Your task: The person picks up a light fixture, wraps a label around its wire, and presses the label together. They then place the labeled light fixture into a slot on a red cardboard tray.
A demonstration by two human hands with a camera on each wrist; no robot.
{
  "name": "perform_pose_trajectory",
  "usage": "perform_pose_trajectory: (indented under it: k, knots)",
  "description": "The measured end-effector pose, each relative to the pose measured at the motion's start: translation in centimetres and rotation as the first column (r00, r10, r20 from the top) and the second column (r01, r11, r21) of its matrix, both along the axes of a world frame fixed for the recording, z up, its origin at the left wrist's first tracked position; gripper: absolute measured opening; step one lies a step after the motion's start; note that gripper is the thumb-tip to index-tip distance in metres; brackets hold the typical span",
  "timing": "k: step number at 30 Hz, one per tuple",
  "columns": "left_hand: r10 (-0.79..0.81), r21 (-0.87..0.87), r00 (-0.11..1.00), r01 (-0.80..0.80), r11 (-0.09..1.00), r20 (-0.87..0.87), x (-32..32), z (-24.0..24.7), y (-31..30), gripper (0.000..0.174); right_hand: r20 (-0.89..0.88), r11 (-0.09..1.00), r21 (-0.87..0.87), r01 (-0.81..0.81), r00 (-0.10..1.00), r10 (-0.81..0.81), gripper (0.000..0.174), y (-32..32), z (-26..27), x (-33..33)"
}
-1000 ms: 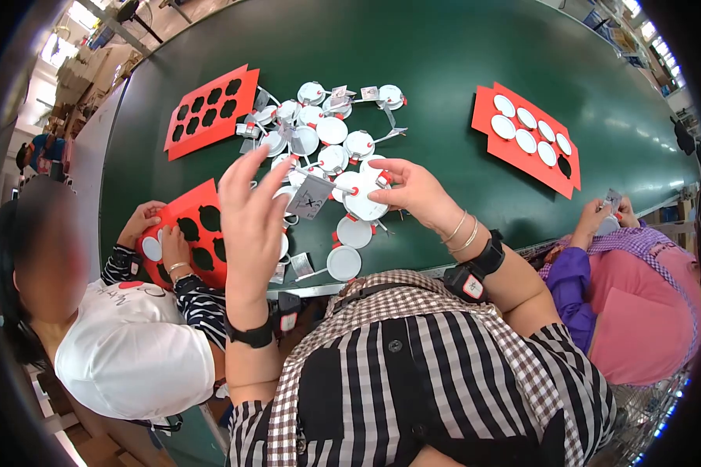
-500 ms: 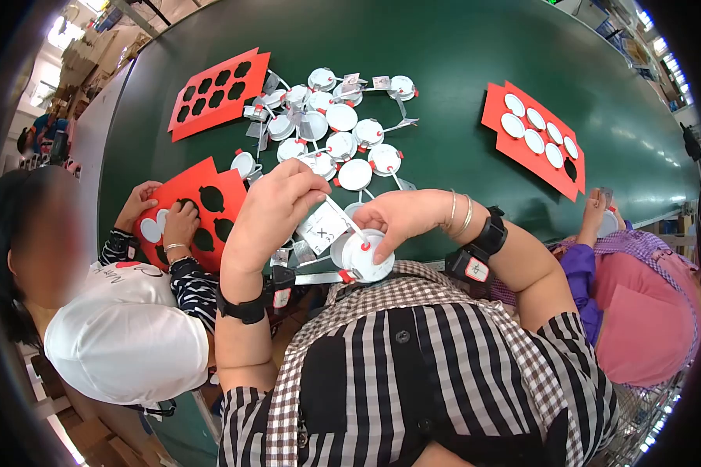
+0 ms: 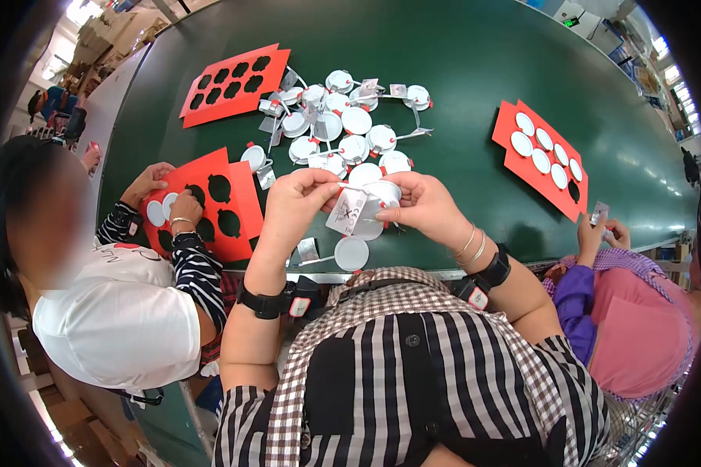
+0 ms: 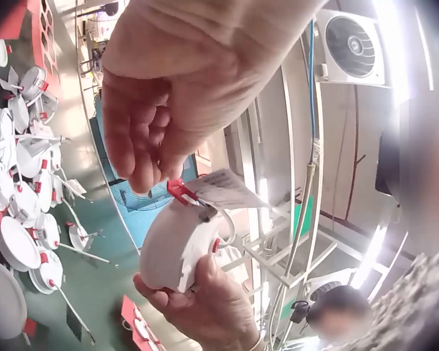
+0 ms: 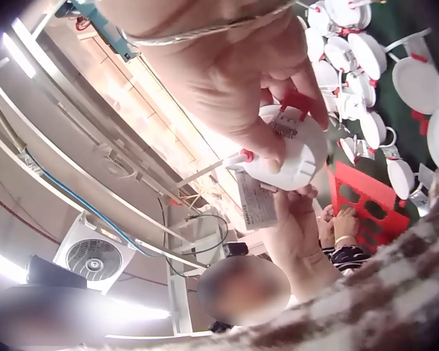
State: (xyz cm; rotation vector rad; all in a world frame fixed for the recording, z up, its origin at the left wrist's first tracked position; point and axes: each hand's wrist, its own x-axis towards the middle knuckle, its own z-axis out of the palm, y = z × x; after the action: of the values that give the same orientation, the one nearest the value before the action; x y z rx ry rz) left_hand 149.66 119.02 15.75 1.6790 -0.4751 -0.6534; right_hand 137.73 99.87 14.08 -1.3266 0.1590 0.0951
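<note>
A white round lamp [image 3: 375,204] with red spring clips and a paper label [image 3: 349,212] is held over the near table edge between both hands. My left hand [image 3: 325,189] pinches the top of the label beside a red clip [image 4: 180,191]. My right hand [image 3: 395,199] grips the lamp's body from the right. In the left wrist view the left fingers [image 4: 143,157] curl just above the lamp [image 4: 174,248], with the right hand [image 4: 205,311] under it. The right wrist view shows the right hand [image 5: 267,150] round the lamp [image 5: 296,150] and the label [image 5: 256,201] hanging down.
Several more white lamps lie in a pile [image 3: 343,132] on the green table [image 3: 459,70], and one lamp [image 3: 352,253] at its near edge. Red card trays: one empty [image 3: 237,82], one part filled [image 3: 541,148]. A person at left works on a third tray [image 3: 210,198]. Another person [image 3: 639,311] sits at right.
The left hand, raised with fingers spread a second ago, has closed on the label. Both hands have lifted the lamp from near the chest to over the table edge.
</note>
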Motion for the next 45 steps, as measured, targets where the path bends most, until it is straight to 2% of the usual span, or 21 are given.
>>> perform_pose_trajectory:
  k: [1, 3, 4, 6, 9, 11, 12, 15, 16, 18, 21, 23, 25, 28, 30, 32, 36, 37, 39, 43, 45]
  knots:
    - [-0.005, -0.037, 0.999, 0.004, 0.999, -0.033, 0.0, -0.1, -0.1, 0.01, 0.007, 1.0, -0.006, -0.002, 1.0, 0.002, 0.043, 0.0, 0.0, -0.1]
    - [-0.017, -0.093, 0.997, 0.01, 0.996, -0.08, -0.1, 0.1, -0.2, 0.01, 0.179, 0.975, -0.206, 0.078, 0.983, -0.041, 0.039, 0.0, -0.2, -0.5]
    - [-0.034, -0.148, 0.991, 0.015, 0.989, -0.131, -0.1, 0.1, -0.2, 0.011, 0.183, 0.975, -0.21, 0.078, 0.982, -0.039, 0.039, 0.1, -0.1, -0.7]
    - [-0.038, -0.141, 0.997, 0.028, 0.99, -0.067, 0.0, 0.1, -0.3, 0.011, 0.222, 0.948, -0.266, 0.175, 0.968, -0.116, 0.037, 0.4, 0.0, -0.8]
    - [0.01, -0.127, 1.0, -0.012, 0.992, -0.019, -0.1, 0.2, -0.6, 0.011, 0.254, 0.919, -0.276, 0.281, 0.944, -0.212, 0.038, 0.4, -0.4, -0.9]
    - [0.008, -0.162, 0.993, -0.027, 0.986, -0.114, -0.3, -0.2, -0.8, 0.011, 0.299, 0.906, -0.25, 0.341, 0.917, -0.263, 0.038, 0.6, -0.4, -0.4]
    - [0.002, -0.199, 0.965, -0.056, 0.978, -0.263, -0.9, -0.6, -1.2, 0.013, 0.337, 0.891, -0.218, 0.399, 0.887, -0.315, 0.038, 0.8, -0.4, -0.3]
    - [0.091, -0.276, 0.981, -0.136, 0.951, -0.169, -1.7, -0.9, -2.0, 0.014, 0.46, 0.81, -0.291, 0.509, 0.817, -0.348, 0.037, 0.9, -0.9, 0.3]
    - [0.129, -0.281, 0.978, -0.171, 0.944, -0.162, -1.6, -0.9, -2.3, 0.013, 0.452, 0.807, -0.294, 0.513, 0.818, -0.355, 0.037, 0.9, -0.6, 0.3]
    - [0.174, -0.294, 0.972, -0.214, 0.932, -0.156, -1.5, -0.7, -2.8, 0.013, 0.513, 0.702, -0.498, 0.509, 0.826, -0.234, 0.037, 0.6, 0.5, 0.5]
    - [0.147, -0.27, 0.987, -0.157, 0.95, -0.057, -1.3, 0.1, -2.9, 0.013, 0.393, 0.742, -0.515, 0.429, 0.887, -0.24, 0.038, 0.3, 0.7, 0.7]
    - [0.12, -0.245, 0.993, -0.118, 0.962, -0.006, -1.9, 0.7, -3.2, 0.013, 0.386, 0.725, -0.518, 0.455, 0.88, -0.277, 0.039, 0.8, 0.9, 0.7]
    - [0.107, -0.261, 0.994, -0.113, 0.959, -0.038, -1.8, 0.7, -3.2, 0.014, 0.385, 0.706, -0.521, 0.479, 0.871, -0.307, 0.039, 0.6, 0.8, 0.8]
    - [0.052, -0.262, 0.991, -0.084, 0.961, -0.126, -1.6, 1.2, -2.7, 0.016, 0.375, 0.777, -0.47, 0.418, 0.892, -0.253, 0.04, 0.2, 0.2, 1.0]
    - [0.01, -0.256, 0.983, -0.058, 0.965, -0.184, -1.7, 1.6, -2.8, 0.018, 0.398, 0.666, -0.573, 0.479, 0.872, -0.285, 0.04, 0.3, 0.4, 0.9]
    - [0.082, -0.204, 0.98, -0.12, 0.972, -0.183, -1.8, 1.9, -3.0, 0.021, 0.415, 0.642, -0.59, 0.49, 0.866, -0.28, 0.039, 0.8, 0.9, 1.0]
    - [0.096, -0.191, 0.985, -0.123, 0.974, -0.142, -1.6, 1.3, -3.1, 0.02, 0.429, 0.615, -0.616, 0.493, 0.864, -0.263, 0.036, 1.0, 0.3, 0.9]
    - [0.113, -0.098, 0.988, -0.123, 0.988, -0.106, -1.7, 1.2, -3.2, 0.018, 0.43, 0.612, -0.617, 0.495, 0.863, -0.265, 0.036, 0.9, 0.4, 0.8]
    - [0.129, -0.002, 0.989, -0.129, 0.992, -0.074, -1.9, 1.2, -3.4, 0.017, 0.54, 0.406, -0.73, 0.549, 0.828, -0.15, 0.036, 0.9, 1.0, 0.5]
    - [0.109, 0.014, 0.993, -0.109, 0.994, -0.048, -2.2, 1.4, -3.9, 0.013, 0.562, 0.379, -0.729, 0.571, 0.814, -0.146, 0.039, 0.8, 1.4, 0.8]
    - [0.118, -0.005, 0.987, -0.119, 0.993, 0.109, -2.9, 2.1, -4.5, 0.011, 0.519, 0.405, -0.725, 0.556, 0.829, -0.209, 0.034, 0.6, 1.1, 1.0]
